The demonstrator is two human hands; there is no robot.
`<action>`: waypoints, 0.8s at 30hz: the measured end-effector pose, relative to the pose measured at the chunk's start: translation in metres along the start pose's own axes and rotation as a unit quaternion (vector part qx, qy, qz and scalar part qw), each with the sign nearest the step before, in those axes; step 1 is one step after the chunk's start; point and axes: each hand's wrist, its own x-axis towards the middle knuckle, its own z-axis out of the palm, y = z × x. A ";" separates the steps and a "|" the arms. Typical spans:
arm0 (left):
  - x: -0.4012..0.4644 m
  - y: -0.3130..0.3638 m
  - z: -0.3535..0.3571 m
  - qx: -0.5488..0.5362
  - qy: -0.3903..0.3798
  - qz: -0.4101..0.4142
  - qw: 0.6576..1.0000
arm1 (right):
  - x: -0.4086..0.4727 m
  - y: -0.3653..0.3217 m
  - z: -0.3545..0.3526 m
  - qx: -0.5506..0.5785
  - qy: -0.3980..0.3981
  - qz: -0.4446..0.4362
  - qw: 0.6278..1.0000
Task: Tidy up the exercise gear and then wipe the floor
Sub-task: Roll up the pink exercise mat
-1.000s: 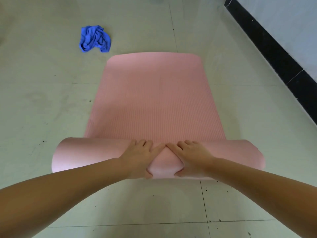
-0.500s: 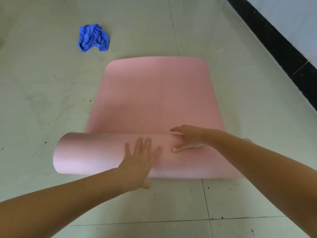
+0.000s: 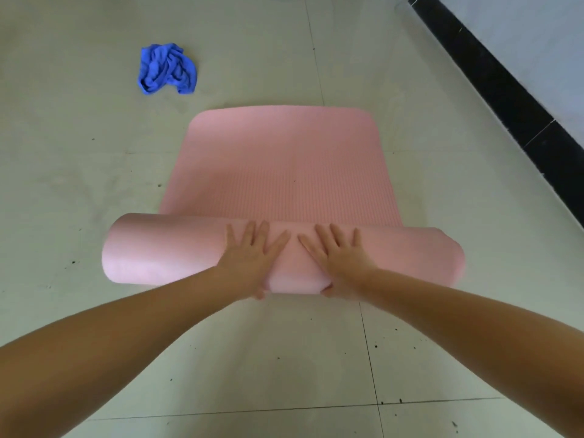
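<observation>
Item 1. Blue cloth (image 3: 167,68): crumpled in a heap on the tiled floor (image 3: 63,184), far left, well apart from the mat. Untouched; position matches the earlier views. Judged to be the wiping rag for the later step.

Item 2. Pink exercise mat (image 3: 284,172): lies lengthwise away from the person, mid-floor. Near end is wound into a thick roll (image 3: 164,248) running left to right; far end lies flat, rounded corners showing. The roll's left end juts past the flat strip's left edge, so the winding looks skewed.

Item 3. Left hand (image 3: 249,260): palm flat on top of the roll, fingers (image 3: 249,232) straight and spread, thumb down the near face. Presses, does not pinch. Half a second ago it hovered just short of the roll; it has now landed.

Item 4. Right hand (image 3: 343,260): same posture, fingers splayed over the crest, just beside the left hand, apart from it. It has come back from the front of the roll to the top.

Item 5. Dark skirting (image 3: 505,90): along the wall, far right.

Status: both palms reset for another forward push. Roughly half the mat is unrolled; wiping not yet begun.
</observation>
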 end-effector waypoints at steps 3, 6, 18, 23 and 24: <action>-0.009 -0.004 0.012 0.022 0.055 0.019 0.998 | 0.002 0.006 -0.005 0.003 0.023 -0.015 1.000; -0.014 -0.016 0.012 0.007 0.062 0.045 0.997 | -0.004 0.004 -0.003 0.019 0.045 -0.030 0.998; -0.044 0.006 0.003 -0.057 -0.006 0.128 0.990 | 0.016 0.032 -0.038 0.262 -0.251 -0.099 0.927; -0.023 0.015 0.006 -0.019 0.062 0.082 0.995 | 0.013 0.053 -0.033 0.250 -0.092 0.041 0.963; -0.012 0.008 0.002 -0.038 0.050 0.083 0.995 | 0.007 0.051 -0.027 0.237 -0.018 0.064 0.969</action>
